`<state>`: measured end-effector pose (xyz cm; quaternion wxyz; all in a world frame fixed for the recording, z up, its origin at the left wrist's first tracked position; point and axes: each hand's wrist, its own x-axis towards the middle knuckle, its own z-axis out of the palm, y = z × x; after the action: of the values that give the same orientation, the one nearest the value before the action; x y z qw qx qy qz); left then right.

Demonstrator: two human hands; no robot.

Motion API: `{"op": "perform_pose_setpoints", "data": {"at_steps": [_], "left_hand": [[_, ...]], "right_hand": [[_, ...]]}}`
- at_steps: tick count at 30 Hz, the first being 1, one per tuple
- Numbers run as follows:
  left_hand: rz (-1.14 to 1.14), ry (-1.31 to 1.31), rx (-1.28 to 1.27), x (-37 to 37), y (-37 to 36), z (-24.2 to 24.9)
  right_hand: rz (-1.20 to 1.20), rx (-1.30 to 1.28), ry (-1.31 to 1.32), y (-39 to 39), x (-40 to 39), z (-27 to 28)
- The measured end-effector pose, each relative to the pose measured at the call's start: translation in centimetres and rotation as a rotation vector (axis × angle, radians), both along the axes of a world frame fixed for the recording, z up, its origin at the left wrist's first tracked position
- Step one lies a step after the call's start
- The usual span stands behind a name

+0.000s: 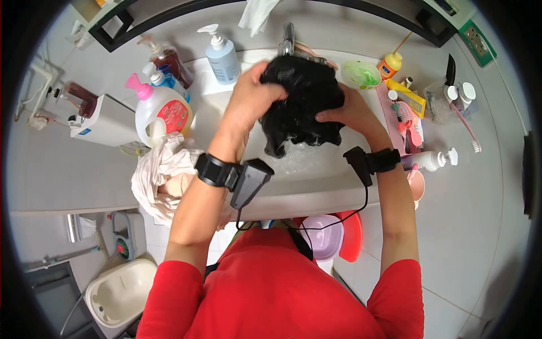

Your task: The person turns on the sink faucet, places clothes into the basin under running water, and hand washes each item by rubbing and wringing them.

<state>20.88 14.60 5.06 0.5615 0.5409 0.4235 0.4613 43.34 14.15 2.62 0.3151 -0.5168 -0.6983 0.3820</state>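
Note:
A bunched black cloth [302, 93], shiny and wet-looking, is held up over the white sink [322, 189]. My left hand [251, 93] grips its left side, thumb laid across the front. On the right edge my right hand [357, 110] has its fingers behind the cloth and its thumb in front. The lower end hangs in loose folds above water in the basin. Just behind stands the metal faucet [287, 37], its lower part hidden by the cloth.
Left of the sink are a blue pump bottle [223, 59], a pink-topped jug [164, 110] and a heap of pale cloth [164, 175]. On the right sit a green soap dish [361, 74], a yellow bottle [390, 65] and a pink hairbrush [403, 113]. A lilac basin [323, 237] stands below.

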Motion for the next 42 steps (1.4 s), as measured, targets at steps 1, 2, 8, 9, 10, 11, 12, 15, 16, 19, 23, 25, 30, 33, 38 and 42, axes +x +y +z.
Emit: {"op": "perform_pose_setpoints", "data": {"at_steps": [1, 2, 8, 9, 10, 11, 12, 15, 16, 19, 23, 25, 30, 33, 38, 42], "left_hand": [[0.042, 0.043, -0.017, 0.0, 0.0, -2.5], [0.074, 0.188, -0.056, 0.0, 0.1, -5.2], [-0.316, 1.008, -0.163, 1.8, -1.4, -17.7], [-0.452, 1.137, -0.124, 2.1, -1.5, -18.6], [-0.585, 1.22, -0.296, 2.8, -1.6, -16.5], [-0.619, 1.331, -0.295, 3.6, -1.8, -16.7], [-0.655, 1.444, -0.292, 4.0, -1.7, -17.0], [-0.655, 1.476, -0.222, 3.7, -0.5, -19.2], [-0.663, 1.477, -0.235, 3.8, -0.5, -19.7], [-0.656, 1.472, -0.199, 4.0, 0.1, -21.4], [-0.594, 1.496, -0.167, 4.5, 0.2, -22.0], [-0.606, 1.55, -0.199, 4.9, 0.1, -20.8], [-0.408, 1.154, -0.255, 3.9, -1.2, -19.6], [0.071, 0.347, 0.113, 4.5, -0.8, -18.1], [0.033, 0.088, 0.111, 3.1, -0.3, -5.8], [0.028, -0.127, 0.227, 1.8, -2.1, 2.6]], "right_hand": [[-0.027, -0.024, -0.138, -0.1, 0.2, -0.9], [-0.051, -0.049, -0.276, -0.1, 0.4, -1.9], [0.079, -0.101, -0.86, -0.5, 2.8, -14.7], [0.083, -0.107, -0.859, -1.1, 2.5, -15.6], [0.184, -0.198, -0.922, -1.5, 1.9, -16.2], [0.286, -0.289, -0.981, -1.7, 1.3, -16.9], [0.29, -0.295, -0.979, -1.7, 0.9, -17.9], [0.285, -0.158, -1.204, -0.7, 0.3, -20.0], [0.325, -0.139, -1.252, 0.1, 0.3, -20.0], [0.384, -0.051, -1.299, 2.9, 1.0, -21.6], [0.348, 0.011, -1.254, 4.5, 1.4, -22.5], [0.252, 0.107, -1.167, 4.1, 1.5, -21.5], [0.259, 0.009, -0.582, 2.1, 2.1, -16.6], [0.178, 0.131, -0.276, 0.6, 0.3, -8.5], [0.046, 0.178, 0.072, -0.9, -1.8, 1.2], [0.141, 0.297, 0.332, -2.0, -3.3, 8.5]]}}
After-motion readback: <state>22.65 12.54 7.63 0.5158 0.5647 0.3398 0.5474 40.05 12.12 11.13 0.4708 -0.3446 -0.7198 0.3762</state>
